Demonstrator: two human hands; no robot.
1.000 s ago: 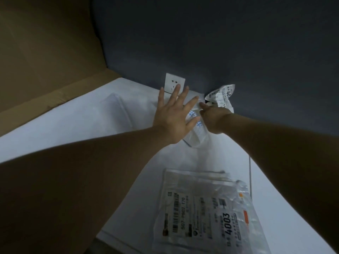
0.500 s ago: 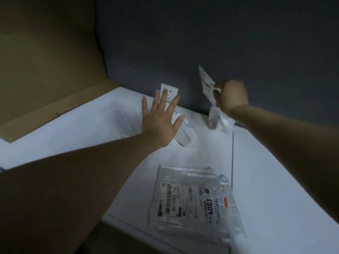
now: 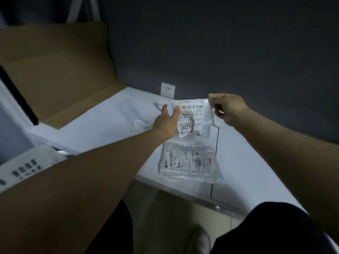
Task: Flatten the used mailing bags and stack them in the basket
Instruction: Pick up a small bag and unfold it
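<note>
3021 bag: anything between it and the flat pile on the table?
Nothing visible. The left hand and right hand hold the 3021 bag by its edges; the flat pile lies uncovered on the table below it.

Bold 3021 jumps out, low on the label of the mailing bag (image 3: 200, 123), a barcode strip across its top; finer print blurs, and the label on the flat bag (image 3: 189, 162) below is too smeared to read

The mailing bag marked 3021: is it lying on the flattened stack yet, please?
No, the left hand and right hand hold the bag spread above the stack.
</note>
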